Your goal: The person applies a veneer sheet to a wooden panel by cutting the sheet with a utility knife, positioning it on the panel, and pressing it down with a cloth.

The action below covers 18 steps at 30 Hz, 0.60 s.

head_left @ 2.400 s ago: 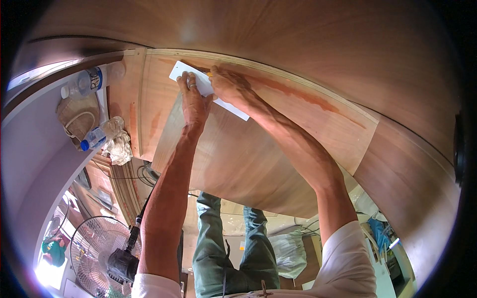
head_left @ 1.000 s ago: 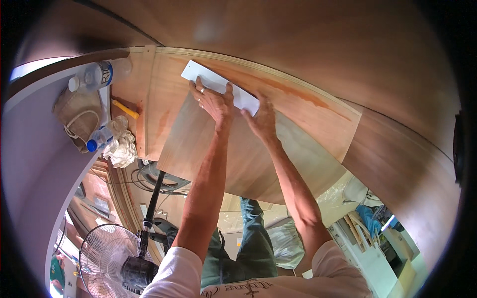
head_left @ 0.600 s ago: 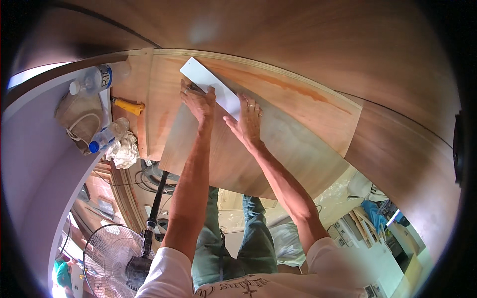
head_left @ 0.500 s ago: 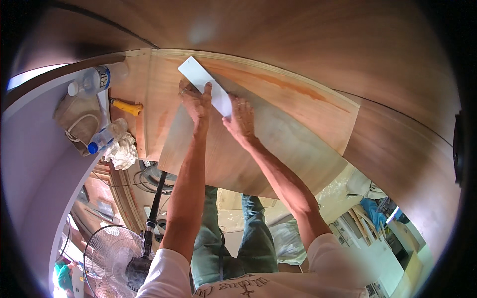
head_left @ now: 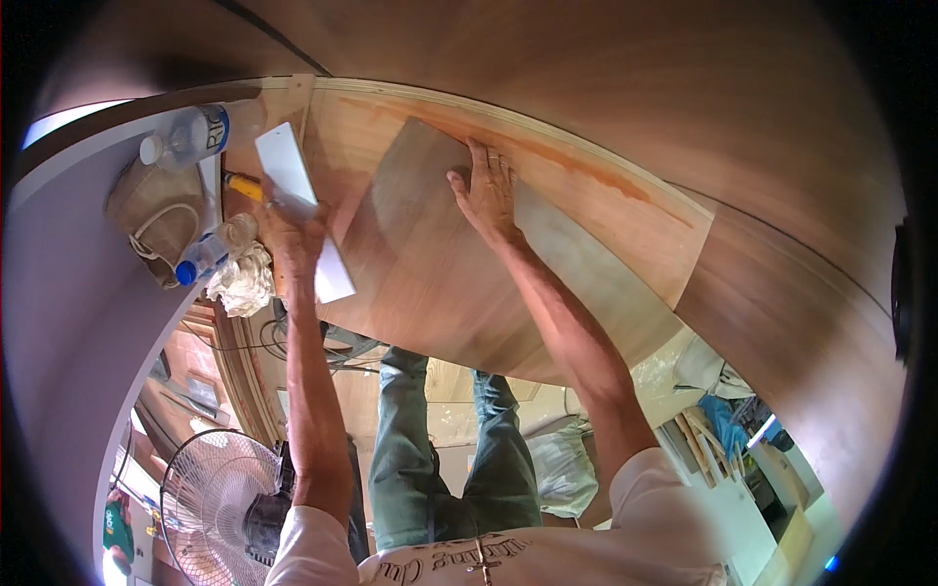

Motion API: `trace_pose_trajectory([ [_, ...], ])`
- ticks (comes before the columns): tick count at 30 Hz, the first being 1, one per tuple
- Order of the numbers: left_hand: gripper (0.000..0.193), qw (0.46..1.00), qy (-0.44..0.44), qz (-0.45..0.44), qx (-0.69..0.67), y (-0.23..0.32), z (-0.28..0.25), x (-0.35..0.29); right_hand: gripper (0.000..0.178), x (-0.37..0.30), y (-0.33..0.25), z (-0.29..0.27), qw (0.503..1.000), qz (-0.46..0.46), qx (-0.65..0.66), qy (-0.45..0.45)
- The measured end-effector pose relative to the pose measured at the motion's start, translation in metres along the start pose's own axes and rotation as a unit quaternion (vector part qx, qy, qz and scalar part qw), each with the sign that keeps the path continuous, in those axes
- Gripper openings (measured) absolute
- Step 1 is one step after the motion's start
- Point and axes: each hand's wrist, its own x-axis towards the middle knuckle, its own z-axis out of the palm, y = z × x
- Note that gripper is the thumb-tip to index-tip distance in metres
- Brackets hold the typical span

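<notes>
The step in hand looks like pressing a thin veneer sheet (head_left: 459, 273) onto the plywood panel (head_left: 606, 210): the right hand (head_left: 486, 190) lies flat with fingers spread on the sheet near the panel's far edge, where a reddish glue line shows, while the left hand (head_left: 290, 230) grips a flat white rectangular block (head_left: 298, 220) over the panel's left edge. The next move probably needs the smooth, stiff block on the sheet, with firm, even strokes toward the edges.

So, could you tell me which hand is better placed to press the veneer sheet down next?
Right hand: it lies flat on the veneer sheet; the left hand grips the white block off its edge.
</notes>
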Motion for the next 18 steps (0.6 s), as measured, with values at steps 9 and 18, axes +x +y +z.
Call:
trace_pose_trajectory([
  [9, 0.096, 0.944, 0.015, 0.020, 0.328, -0.014, -0.032, 0.023, 0.026, 0.040, 0.024, -0.012, 0.922, 0.147, 0.246, -0.259],
  [18, 0.044, 0.937, -0.301, -0.175, -0.031, 0.110, 0.056, 0.002, 0.021, 0.004, -0.047, -0.119, 0.917, 0.119, 0.258, -0.281],
])
